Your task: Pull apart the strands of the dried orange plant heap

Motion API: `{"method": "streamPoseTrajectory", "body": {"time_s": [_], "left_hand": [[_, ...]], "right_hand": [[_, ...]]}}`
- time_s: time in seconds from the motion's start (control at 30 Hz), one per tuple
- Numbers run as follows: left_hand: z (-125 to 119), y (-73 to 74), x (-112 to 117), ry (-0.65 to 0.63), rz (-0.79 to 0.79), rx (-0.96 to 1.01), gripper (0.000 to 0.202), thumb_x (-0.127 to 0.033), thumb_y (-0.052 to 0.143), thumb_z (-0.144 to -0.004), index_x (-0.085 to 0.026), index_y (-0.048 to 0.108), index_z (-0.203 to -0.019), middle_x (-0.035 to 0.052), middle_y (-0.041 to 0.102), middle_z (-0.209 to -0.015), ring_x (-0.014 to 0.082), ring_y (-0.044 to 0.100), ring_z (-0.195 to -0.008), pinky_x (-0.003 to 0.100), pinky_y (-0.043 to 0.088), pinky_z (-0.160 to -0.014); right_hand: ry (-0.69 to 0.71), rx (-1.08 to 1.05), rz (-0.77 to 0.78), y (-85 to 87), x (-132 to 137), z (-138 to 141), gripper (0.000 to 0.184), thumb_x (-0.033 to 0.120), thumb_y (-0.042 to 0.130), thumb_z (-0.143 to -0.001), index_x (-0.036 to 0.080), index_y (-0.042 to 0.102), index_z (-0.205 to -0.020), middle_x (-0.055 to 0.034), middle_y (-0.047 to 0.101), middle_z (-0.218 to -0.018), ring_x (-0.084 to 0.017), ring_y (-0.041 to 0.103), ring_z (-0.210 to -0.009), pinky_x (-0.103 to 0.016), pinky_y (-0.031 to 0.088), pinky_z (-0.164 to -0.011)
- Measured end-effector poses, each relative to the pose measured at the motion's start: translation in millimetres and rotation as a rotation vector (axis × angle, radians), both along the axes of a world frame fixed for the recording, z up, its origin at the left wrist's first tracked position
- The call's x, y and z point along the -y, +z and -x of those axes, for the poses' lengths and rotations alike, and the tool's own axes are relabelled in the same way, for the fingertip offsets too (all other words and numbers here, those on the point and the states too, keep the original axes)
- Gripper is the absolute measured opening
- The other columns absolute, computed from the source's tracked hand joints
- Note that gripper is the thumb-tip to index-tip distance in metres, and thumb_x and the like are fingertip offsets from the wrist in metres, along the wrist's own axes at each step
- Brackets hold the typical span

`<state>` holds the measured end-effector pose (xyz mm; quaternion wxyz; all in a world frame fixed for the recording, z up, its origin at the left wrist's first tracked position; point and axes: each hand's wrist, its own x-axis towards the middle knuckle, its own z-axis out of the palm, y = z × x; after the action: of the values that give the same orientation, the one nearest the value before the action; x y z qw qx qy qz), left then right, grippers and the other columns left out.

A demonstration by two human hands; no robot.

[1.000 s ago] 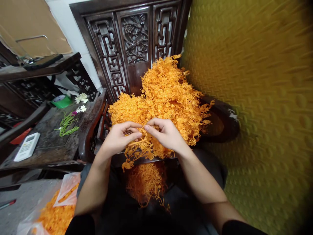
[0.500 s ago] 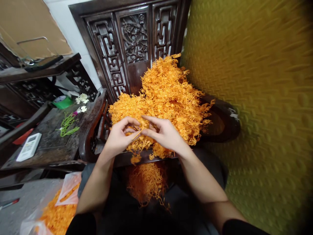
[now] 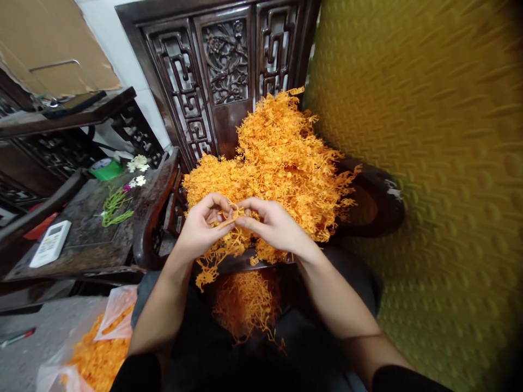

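A big heap of orange plastic sprigs (image 3: 281, 158) fills the seat of a dark carved wooden chair (image 3: 229, 65) in front of me. My left hand (image 3: 202, 226) and my right hand (image 3: 273, 223) meet over the heap's near edge, fingertips pinched together on one orange sprig (image 3: 229, 218). A tangle of the same sprigs hangs below my hands (image 3: 212, 261). More orange sprigs lie on my lap (image 3: 245, 305).
A dark side table (image 3: 81, 239) on the left carries a white remote (image 3: 49, 243), green stems with white flowers (image 3: 116, 207) and a green tape roll (image 3: 104, 167). A plastic bag of orange pieces (image 3: 98, 354) lies on the floor. A yellow textured wall (image 3: 429, 163) stands close on the right.
Both hands stayed together over the heap, fingers shifting on the sprig. The hanging tangle dropped lower on the left.
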<state>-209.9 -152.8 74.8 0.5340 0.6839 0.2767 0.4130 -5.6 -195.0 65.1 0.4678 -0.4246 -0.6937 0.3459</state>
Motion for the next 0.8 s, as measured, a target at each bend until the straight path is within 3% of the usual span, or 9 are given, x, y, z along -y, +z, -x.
{"method": "streamPoseTrajectory", "body": {"time_s": [0.07,0.13,0.3,0.4,0.5,0.57,0.6,0.7,0.8], "left_hand": [[-0.5,2.7,1.2,0.029,-0.007,-0.025,0.031,-0.018,0.085,-0.074,-0.019,0.059,-0.091,0.0010,0.063,-0.087,0.0124,0.059,-0.077,0.023,0.049,-0.068],[-1.6,6.3,3.0,0.076,-0.026,-0.094,0.027,-0.016,0.082,-0.075,-0.019,0.061,-0.092,0.0011,0.064,-0.087,0.0113,0.058,-0.074,0.022,0.048,-0.066],[-8.4,7.9,4.9,0.076,-0.030,-0.205,0.023,-0.017,0.080,-0.077,-0.017,0.070,-0.097,0.0036,0.072,-0.093,0.0124,0.064,-0.076,0.025,0.054,-0.070],[-5.2,5.6,4.2,0.089,-0.006,-0.158,0.020,-0.024,0.087,-0.072,-0.017,0.075,-0.087,0.0044,0.075,-0.085,0.0159,0.069,-0.077,0.027,0.057,-0.070],[10.6,8.3,2.9,0.153,0.053,-0.108,0.024,-0.021,0.094,-0.062,-0.016,0.076,-0.075,0.0033,0.074,-0.076,0.0158,0.069,-0.069,0.025,0.056,-0.062],[22.3,12.6,0.5,0.233,0.091,-0.047,0.024,-0.019,0.095,-0.059,-0.016,0.076,-0.074,0.0023,0.074,-0.073,0.0146,0.068,-0.066,0.023,0.053,-0.060],[26.0,14.6,-1.4,0.284,0.106,-0.004,0.024,-0.019,0.095,-0.060,-0.016,0.077,-0.076,0.0019,0.074,-0.073,0.0139,0.068,-0.065,0.022,0.052,-0.059],[23.6,15.9,-9.2,0.382,0.148,0.136,0.029,-0.023,0.095,-0.062,-0.017,0.078,-0.085,0.0015,0.076,-0.076,0.0127,0.069,-0.065,0.022,0.052,-0.061],[9.0,8.5,-17.5,0.315,0.203,0.262,0.034,-0.025,0.096,-0.063,-0.017,0.077,-0.090,0.0027,0.078,-0.082,0.0130,0.072,-0.073,0.023,0.056,-0.071]], "right_hand": [[-0.051,-0.052,-0.026,0.3,-0.7,-0.5,0.019,0.037,0.074,-0.093,0.018,0.072,-0.097,-0.0022,0.075,-0.092,-0.016,0.065,-0.082,-0.031,0.049,-0.077],[-0.119,-0.086,-0.062,0.3,-0.7,-0.4,0.020,0.038,0.075,-0.091,0.019,0.069,-0.088,-0.0005,0.071,-0.084,-0.015,0.062,-0.078,-0.030,0.047,-0.074],[-0.165,-0.002,-0.119,-3.1,2.2,8.1,0.024,0.041,0.072,-0.095,0.020,0.064,-0.087,0.0014,0.065,-0.080,-0.013,0.056,-0.071,-0.028,0.042,-0.067],[-0.206,0.043,-0.187,-5.9,0.4,8.8,0.024,0.038,0.067,-0.098,0.020,0.059,-0.084,0.0024,0.061,-0.075,-0.012,0.054,-0.068,-0.028,0.042,-0.067],[-0.459,-0.070,-0.255,-4.6,-4.7,-10.3,0.029,0.043,0.065,-0.100,0.022,0.056,-0.082,0.0014,0.059,-0.073,-0.012,0.053,-0.065,-0.028,0.041,-0.062],[-0.649,-0.289,-0.294,0.2,-6.3,-30.7,0.033,0.049,0.062,-0.101,0.024,0.051,-0.083,0.0016,0.058,-0.072,-0.011,0.048,-0.059,-0.027,0.037,-0.055],[-0.678,-0.401,-0.291,3.3,-5.8,-39.8,0.034,0.051,0.061,-0.101,0.025,0.047,-0.084,0.0023,0.058,-0.071,-0.011,0.045,-0.054,-0.027,0.033,-0.051],[-0.515,-0.523,-0.186,11.0,0.2,-50.9,0.032,0.049,0.061,-0.102,0.025,0.046,-0.087,-0.0011,0.069,-0.081,-0.010,0.045,-0.050,-0.026,0.029,-0.046],[-0.350,-0.445,-0.101,11.1,7.4,-39.6,0.025,0.043,0.067,-0.100,0.023,0.055,-0.090,-0.0051,0.075,-0.094,-0.009,0.047,-0.054,-0.025,0.032,-0.046]]}}
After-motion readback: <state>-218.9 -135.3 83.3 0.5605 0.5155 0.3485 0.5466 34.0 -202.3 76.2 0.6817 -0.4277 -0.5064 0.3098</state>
